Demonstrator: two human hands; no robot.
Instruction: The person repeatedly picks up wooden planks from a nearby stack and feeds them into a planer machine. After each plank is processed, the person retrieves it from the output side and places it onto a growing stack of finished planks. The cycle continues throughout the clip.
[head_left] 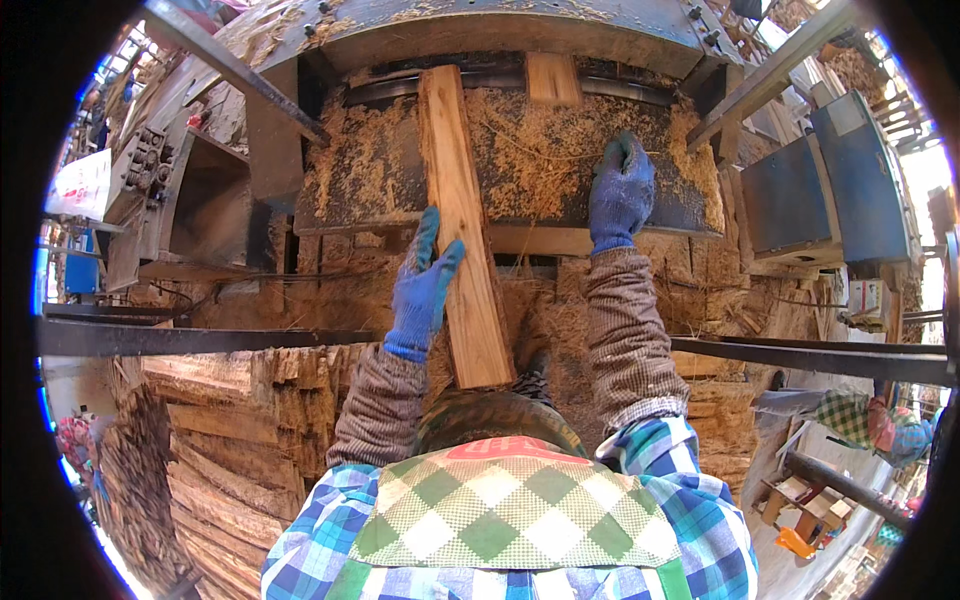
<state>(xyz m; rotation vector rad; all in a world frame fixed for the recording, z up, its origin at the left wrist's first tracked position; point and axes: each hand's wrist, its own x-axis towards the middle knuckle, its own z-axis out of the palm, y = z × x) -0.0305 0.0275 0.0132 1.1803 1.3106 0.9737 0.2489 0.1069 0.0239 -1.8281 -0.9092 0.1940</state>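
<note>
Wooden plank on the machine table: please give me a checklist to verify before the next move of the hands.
1. Left hand contact with the wooden plank: ok, flat against its left edge.
2. Right hand away from the plank: ok, resting on the sawdust-covered machine table.
3. Gloves on both hands: ok, blue.
4. Plank far end at the machine opening: ok, it reaches there.
5. Blade or rollers running: cannot tell, hidden.
6. Short wood piece clear of the plank: ok, apart, to its right.
</note>
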